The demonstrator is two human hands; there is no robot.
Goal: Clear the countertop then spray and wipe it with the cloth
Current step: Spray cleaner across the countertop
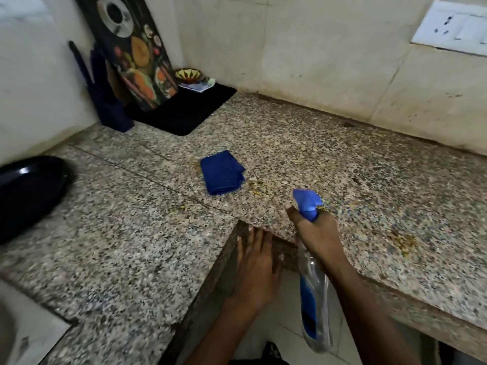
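1. On the counter (147, 246) edge: our left hand (257, 270) rests flat, fingers open.
2. Our right hand (317, 233) grips the spray bottle (313, 299), nozzle over the counter.
3. Folded cloth (221, 172) lies mid-counter, beside yellow crumbs (257, 186).

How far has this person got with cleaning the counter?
The middle of the countertop is mostly cleared, though items sit in the far corner and a black pan at left. The right hand holds the spray bottle; the left hand rests on the edge. Yellowish crumbs remain, and the blue cloth lies folded, so wiping is left.
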